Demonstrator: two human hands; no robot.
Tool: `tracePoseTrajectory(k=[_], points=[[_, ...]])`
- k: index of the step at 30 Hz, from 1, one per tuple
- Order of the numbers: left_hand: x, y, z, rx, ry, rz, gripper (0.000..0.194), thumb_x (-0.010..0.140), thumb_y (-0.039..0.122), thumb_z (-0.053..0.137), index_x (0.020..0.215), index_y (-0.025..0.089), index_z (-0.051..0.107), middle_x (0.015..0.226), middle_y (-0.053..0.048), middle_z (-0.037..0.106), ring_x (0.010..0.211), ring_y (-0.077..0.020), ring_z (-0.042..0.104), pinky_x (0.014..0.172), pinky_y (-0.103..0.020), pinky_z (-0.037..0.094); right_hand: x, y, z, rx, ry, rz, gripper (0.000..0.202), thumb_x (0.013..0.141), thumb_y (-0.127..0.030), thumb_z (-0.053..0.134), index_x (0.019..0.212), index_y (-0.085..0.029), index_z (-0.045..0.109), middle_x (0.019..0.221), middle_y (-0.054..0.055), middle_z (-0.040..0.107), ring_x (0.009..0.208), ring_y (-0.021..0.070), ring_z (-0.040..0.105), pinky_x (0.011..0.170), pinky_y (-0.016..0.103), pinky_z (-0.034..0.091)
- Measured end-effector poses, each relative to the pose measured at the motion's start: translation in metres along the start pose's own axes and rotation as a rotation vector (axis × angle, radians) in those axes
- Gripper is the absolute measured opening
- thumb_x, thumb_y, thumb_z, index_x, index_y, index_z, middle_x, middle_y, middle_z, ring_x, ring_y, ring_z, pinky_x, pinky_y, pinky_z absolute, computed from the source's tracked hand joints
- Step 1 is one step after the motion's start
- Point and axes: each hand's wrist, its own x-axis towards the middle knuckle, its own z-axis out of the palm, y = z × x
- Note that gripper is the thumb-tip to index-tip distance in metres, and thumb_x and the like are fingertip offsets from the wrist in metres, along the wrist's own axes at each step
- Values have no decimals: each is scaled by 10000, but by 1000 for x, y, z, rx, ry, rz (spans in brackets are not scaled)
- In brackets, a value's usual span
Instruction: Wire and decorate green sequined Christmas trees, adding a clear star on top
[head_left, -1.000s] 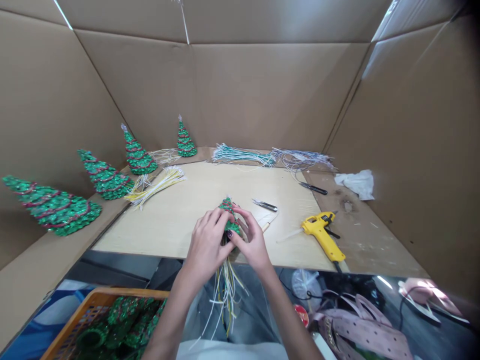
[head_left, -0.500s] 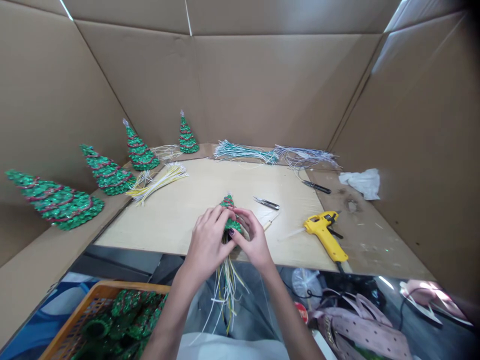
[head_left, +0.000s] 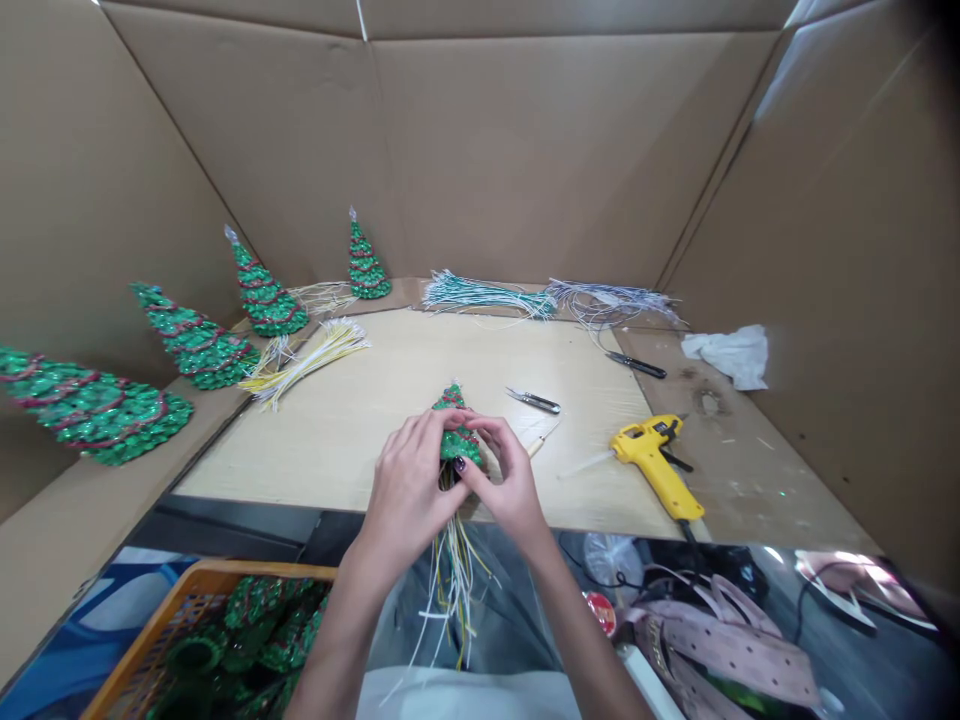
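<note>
Between my two hands lies a small green glittery Christmas tree [head_left: 459, 444] with red garland, its tip pointing away from me. My left hand [head_left: 411, 478] is curled around its left side, fingers over the upper part. My right hand [head_left: 507, 476] grips the right side, with the thumb at the base. A bundle of white and yellow wires [head_left: 453, 570] trails out of the base over the table's front edge. Near my right hand are thread snips [head_left: 534, 401] and a thin tool with a pale handle [head_left: 537, 445], partly hidden.
Several larger Christmas trees [head_left: 274, 300] stand along the left and back. Wire bundles, yellow-white [head_left: 307, 360], green-white [head_left: 487, 297] and purple-white [head_left: 611, 300], lie around. At right are a yellow glue gun [head_left: 656, 465], second snips [head_left: 636, 364] and white tissue [head_left: 729, 356]. An orange basket [head_left: 142, 640] holds trees below.
My view has shifted slightly. Both hands stay on the small tree, and more of its green side shows between them now.
</note>
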Motion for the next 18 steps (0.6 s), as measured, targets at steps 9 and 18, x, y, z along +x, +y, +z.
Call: tracePoseTrajectory(k=[9,18], points=[[1,-1,1,27,3,4,415,802,130,633,1168,214,455,1114,-84,632,1078,-299,618,896,-459,510,2,-2,-4,-97,1,-44,200,823,-152,686,985,-258,637,1222,63,659,1230,243,596,1102,427,439],[1,1,3,17,22,-16,398,807,147,675,1139,215,467,1104,-77,646,1069,-300,626,881,-458,520,13,0,-14,-96,-92,-28,160,807,-247,744,937,-257,652,1152,59,600,1197,241,580,1068,400,462]])
